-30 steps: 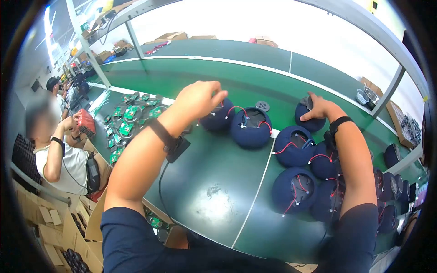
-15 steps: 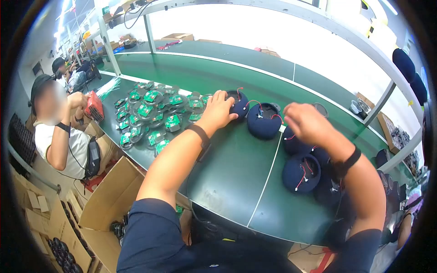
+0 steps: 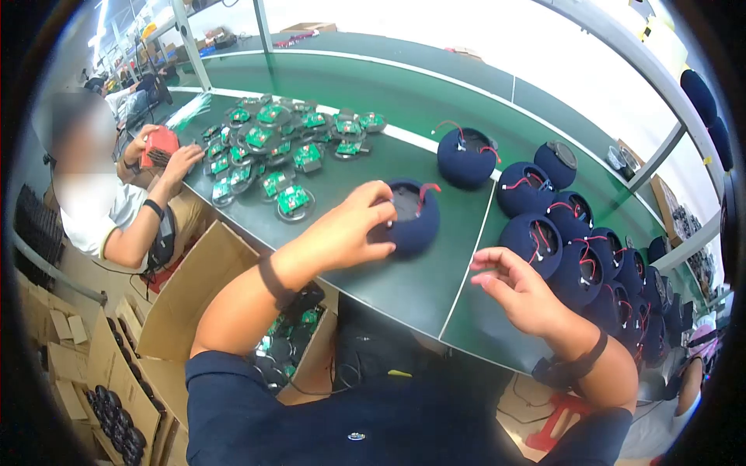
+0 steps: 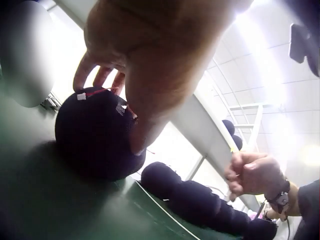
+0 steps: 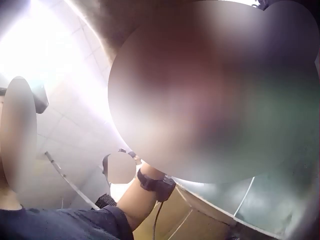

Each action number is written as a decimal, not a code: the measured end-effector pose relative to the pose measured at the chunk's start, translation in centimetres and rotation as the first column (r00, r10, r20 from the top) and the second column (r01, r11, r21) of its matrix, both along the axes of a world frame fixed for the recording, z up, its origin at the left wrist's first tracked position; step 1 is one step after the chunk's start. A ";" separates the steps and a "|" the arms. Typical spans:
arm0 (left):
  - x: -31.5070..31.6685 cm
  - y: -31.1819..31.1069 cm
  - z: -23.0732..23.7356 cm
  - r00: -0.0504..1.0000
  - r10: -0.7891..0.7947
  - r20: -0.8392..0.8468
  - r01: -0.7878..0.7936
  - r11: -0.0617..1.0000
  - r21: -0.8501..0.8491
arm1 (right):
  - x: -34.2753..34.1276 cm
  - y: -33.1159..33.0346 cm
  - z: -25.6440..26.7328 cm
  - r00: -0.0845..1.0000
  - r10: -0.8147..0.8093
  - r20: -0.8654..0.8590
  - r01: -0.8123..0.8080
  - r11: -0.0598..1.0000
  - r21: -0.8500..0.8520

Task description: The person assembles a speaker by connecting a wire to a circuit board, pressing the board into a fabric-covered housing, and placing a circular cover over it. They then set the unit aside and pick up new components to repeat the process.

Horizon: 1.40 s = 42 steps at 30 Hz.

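My left hand (image 3: 353,229) grips a navy, fabric-covered round housing (image 3: 420,229) near the table's front edge. In the left wrist view its fingers reach over the top of this housing (image 4: 95,140) and the thumb lies along the side. A red wire with a connector rises from the dark opening. To the right, my right hand (image 3: 517,291) hovers with loosely bent fingers and nothing in it. Another navy housing (image 3: 466,167) with red wires stands farther back. A blurred patch hides the right hand's work in the right wrist view.
Several navy housings (image 3: 579,272) crowd the right side; one at the back bears a grey disc (image 3: 561,154). Green circuit boards on clear-rimmed discs (image 3: 272,140) cover the left. A cardboard box (image 3: 318,361) stands below the front edge. A seated person (image 3: 116,194) works at left.
My left hand has drawn a housing from the back row toward the front edge. The right hand has left the back housings and come nearer. The head view has shifted.
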State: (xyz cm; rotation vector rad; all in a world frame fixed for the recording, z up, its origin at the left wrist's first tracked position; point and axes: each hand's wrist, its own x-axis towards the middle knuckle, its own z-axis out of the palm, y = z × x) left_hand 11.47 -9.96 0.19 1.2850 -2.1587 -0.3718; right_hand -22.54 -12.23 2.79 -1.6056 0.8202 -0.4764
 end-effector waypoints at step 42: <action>-7.6 -2.7 0.7 0.882 0.354 0.309 -0.257 0.914 -0.314 | 5.7 -0.9 -7.3 0.969 -0.202 0.142 0.246 0.755 -0.608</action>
